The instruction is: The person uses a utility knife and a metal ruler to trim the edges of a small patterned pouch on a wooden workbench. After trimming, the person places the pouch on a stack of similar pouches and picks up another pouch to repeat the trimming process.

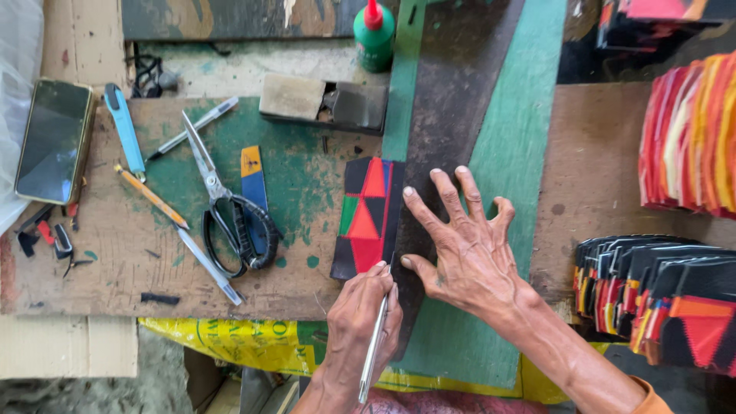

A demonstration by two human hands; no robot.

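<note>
While right hand (464,245) presses flat, fingers spread, left hand (364,310) fingers grip a knife (374,349)

The left hand (366,310) comes up from the near edge, fingers curled tight in a writing grip, knuckles turned up and wrist bent slightly right. The right hand (460,238) enters from the near right on a bare forearm that runs diagonally, palm down, fingers (443,193) spread wide and pressed flat, thumb angled left toward the left hand's knuckles, nearly touching them.
</note>
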